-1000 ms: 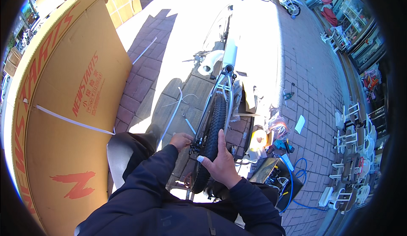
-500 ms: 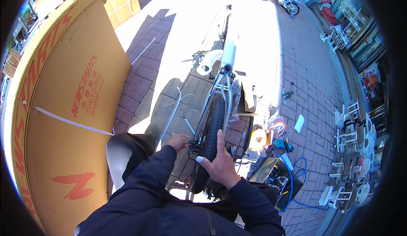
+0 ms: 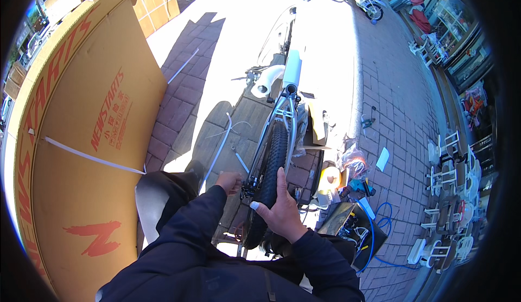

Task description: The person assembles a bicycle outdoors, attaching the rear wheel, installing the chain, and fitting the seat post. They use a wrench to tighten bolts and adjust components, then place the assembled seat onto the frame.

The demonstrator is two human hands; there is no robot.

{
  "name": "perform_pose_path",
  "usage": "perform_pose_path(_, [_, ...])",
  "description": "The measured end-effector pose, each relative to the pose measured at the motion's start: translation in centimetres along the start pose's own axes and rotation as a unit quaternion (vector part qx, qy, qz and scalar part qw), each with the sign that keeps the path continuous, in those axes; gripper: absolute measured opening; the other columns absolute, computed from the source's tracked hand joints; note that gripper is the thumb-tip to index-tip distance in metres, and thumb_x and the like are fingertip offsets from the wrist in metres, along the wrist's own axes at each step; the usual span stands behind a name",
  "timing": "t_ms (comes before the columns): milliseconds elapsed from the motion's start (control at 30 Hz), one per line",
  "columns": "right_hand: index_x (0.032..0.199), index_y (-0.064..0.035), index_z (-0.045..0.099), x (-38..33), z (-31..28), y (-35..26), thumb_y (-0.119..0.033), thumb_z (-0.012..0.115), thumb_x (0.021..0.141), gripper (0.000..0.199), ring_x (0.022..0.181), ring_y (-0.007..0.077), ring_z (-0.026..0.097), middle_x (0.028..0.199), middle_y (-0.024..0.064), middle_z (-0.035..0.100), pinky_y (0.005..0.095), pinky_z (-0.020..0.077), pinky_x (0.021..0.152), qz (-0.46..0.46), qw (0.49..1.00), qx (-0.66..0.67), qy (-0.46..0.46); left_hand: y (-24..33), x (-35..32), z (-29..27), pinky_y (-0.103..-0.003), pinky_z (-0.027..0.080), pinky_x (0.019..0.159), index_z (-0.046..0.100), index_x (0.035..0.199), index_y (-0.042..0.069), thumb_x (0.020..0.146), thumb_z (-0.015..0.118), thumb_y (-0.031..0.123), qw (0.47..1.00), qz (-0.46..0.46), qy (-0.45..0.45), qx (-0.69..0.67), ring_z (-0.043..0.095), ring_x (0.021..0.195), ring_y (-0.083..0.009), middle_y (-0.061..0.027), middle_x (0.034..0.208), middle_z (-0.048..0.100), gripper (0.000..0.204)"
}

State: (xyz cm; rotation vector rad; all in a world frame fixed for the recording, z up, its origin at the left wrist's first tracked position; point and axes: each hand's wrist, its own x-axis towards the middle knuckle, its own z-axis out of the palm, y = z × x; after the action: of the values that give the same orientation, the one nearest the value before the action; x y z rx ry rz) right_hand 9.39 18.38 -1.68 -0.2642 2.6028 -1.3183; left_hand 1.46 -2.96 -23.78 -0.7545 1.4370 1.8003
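A bicycle with a pale silver-white frame (image 3: 292, 71) stands upright before me, its knobbly black rear tyre (image 3: 274, 152) toward me. My right hand (image 3: 283, 215) lies over the near part of this tyre, thumb across the tread and index finger stretched along its right side; the other fingers are partly hidden. To the left of the wheel, my left hand (image 3: 229, 183) has its fingers curled together close to the dark hub and gear parts (image 3: 249, 186). Whatever those fingers hold, if anything, is too small to make out. A wrench-like tool (image 3: 240, 159) lies on the ground just beyond.
At my left stands a tall cardboard box (image 3: 92, 139) with a white strap (image 3: 95, 155). On the right are an open toolbox (image 3: 353, 228), a blue hose (image 3: 385, 209), a tape roll (image 3: 330, 178) and plastic wrap (image 3: 355, 161). White child seats (image 3: 448, 209) line the far right.
My left hand shifts very slightly beside the hub, and its fingers look more curled in. The right hand and the bicycle stay in place.
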Motion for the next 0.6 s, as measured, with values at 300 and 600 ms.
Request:
perform_pose_path(300, [0.158, 0.0009, -0.004, 0.0, 0.0, -0.1, -0.053, 0.072, 0.089, 0.116, 0.13, 0.0504, 0.051, 0.144, 0.0403, 0.042, 0.0463, 0.0434, 0.108, -0.002, 1.0, -0.003, 0.002, -0.7, 0.8, -0.1, -0.032, 0.048, 0.062, 0.068, 0.098, 0.005, 0.091, 0.062, 0.013, 0.999, 0.045, 0.003, -0.029, 0.058, 0.068, -0.0136, -0.0008, 0.083, 0.063, 0.011])
perform_pose_path(600, [0.158, 0.0012, -0.004, -0.1, -0.2, -0.4, -0.051, 0.072, 0.089, 0.115, 0.132, 0.0499, 0.05, 0.145, 0.0403, 0.041, 0.0461, 0.0424, 0.109, 0.003, 1.0, 0.021, -0.005, 0.0, -0.3, 0.9, -0.027, 0.04, 0.053, 0.065, 0.087, 0.007, 0.096, 0.061, 0.015, 0.992, 0.044, 0.011, -0.118, 0.046, 0.057, -0.0108, 0.0023, 0.068, 0.049, 0.012])
